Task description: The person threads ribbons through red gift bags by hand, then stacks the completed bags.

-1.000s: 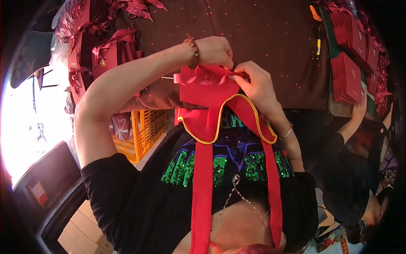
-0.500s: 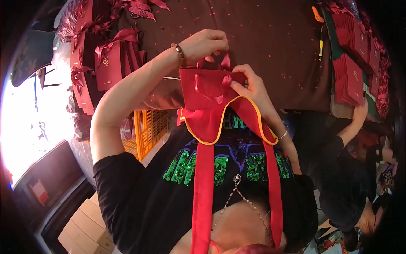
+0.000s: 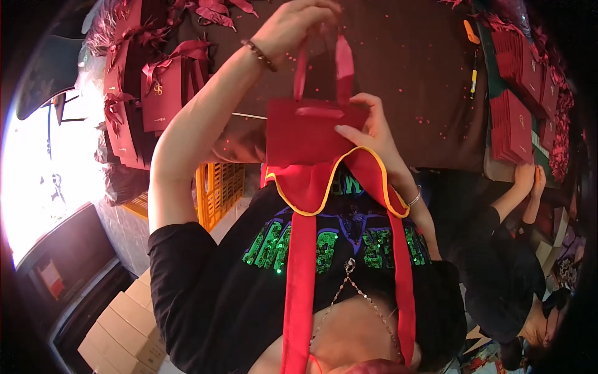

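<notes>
In front of my chest is a small dark red paper gift bag, its face turned toward me. My right hand grips the bag's right upper corner, thumb on the near face and fingers behind. Above it my left hand, slightly blurred, is closed on the top of a red ribbon. Two strands of the ribbon run taut from my fingers down to the bag's upper edge. A short stretch of ribbon lies across the bag's face near the top.
Finished-looking red bags with bows stand at the left. Stacked flat red bags lie at the right beside an orange cutter and a yellow pen. A co-worker's hands touch that stack. A yellow crate stands below the table.
My left hand has risen away from the bag, drawing the ribbon strands up into a long taut loop. My right hand stays on the bag. A co-worker's second hand has appeared by the stack.
</notes>
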A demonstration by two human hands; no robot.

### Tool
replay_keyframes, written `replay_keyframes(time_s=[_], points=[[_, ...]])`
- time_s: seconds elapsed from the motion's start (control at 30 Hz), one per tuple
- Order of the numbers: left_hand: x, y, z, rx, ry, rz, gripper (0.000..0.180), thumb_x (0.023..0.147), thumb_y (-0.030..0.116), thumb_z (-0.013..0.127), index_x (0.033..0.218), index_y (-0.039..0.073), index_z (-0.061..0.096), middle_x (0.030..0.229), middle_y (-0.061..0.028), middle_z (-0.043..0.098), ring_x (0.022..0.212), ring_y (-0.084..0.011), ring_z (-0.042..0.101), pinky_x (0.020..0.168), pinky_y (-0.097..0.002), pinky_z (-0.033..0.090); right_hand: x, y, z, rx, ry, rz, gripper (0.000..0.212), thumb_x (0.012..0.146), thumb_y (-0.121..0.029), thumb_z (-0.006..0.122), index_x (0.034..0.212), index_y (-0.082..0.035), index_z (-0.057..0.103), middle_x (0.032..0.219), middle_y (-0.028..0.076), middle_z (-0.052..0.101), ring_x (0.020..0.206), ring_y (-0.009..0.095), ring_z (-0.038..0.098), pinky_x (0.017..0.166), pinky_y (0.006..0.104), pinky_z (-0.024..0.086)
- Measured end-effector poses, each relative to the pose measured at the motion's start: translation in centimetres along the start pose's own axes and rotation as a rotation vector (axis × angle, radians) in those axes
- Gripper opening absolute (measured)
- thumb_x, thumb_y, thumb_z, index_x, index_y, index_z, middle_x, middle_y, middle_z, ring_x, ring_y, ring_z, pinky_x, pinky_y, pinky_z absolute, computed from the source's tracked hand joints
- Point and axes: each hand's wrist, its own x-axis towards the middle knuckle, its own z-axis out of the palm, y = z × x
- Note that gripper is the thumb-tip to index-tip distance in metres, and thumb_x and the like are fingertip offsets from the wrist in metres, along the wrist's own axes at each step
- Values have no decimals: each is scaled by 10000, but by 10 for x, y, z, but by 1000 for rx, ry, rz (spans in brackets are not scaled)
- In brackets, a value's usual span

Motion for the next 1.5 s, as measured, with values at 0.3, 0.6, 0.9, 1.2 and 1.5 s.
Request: replay_keyframes(time_s=[0.3, 0.6, 0.9, 1.2, 1.5], points=[[-58, -63, 76, -800, -235, 56, 437, 933, 218, 488, 1323, 43, 394, 1156, -53, 549, 1039, -159, 546, 909, -295, 443, 34, -12, -5, 534, 192, 50, 487, 787, 104, 582, 1192, -90, 394, 1150, 89, 512, 1046, 174, 530, 874, 306, 472], [-38, -55, 48, -474, 272, -160, 340, 810, 61, 624, 1120, -12, 506, 880, -69, 604, 814, -135, 576, 715, -261, 477, 39, 10, -47, 376, 779, 10, 245, 843, -24, 598, 1052, -61, 474, 899, 14, 508, 734, 71, 488, 630, 202, 404], [47, -67, -55, 1117, 549, 351, 304, 832, 123, 541, 1132, 98, 579, 1216, -127, 521, 1077, -348, 520, 895, -410, 439, 40, 2, -42, 118, 555, -62, 124, 848, -64, 633, 943, -46, 555, 812, -27, 528, 689, 21, 457, 613, 166, 379], [4, -55, -33, 1567, 498, 465, 105, 834, 259, 572, 891, 182, 614, 860, 22, 598, 967, -220, 514, 825, -433, 327, 54, -7, -39, -267, 308, -141, 64, 843, -49, 618, 894, -15, 600, 798, 27, 582, 693, 61, 537, 596, 209, 436], [-109, -51, 47, 1112, 35, 584, 88, 746, 96, 596, 825, 107, 560, 784, -30, 570, 801, -201, 571, 815, -415, 342, 86, 7, -24, -835, 77, -450, 258, 779, -139, 656, 1018, -49, 619, 987, 73, 580, 934, 266, 554, 787, 372, 450]])
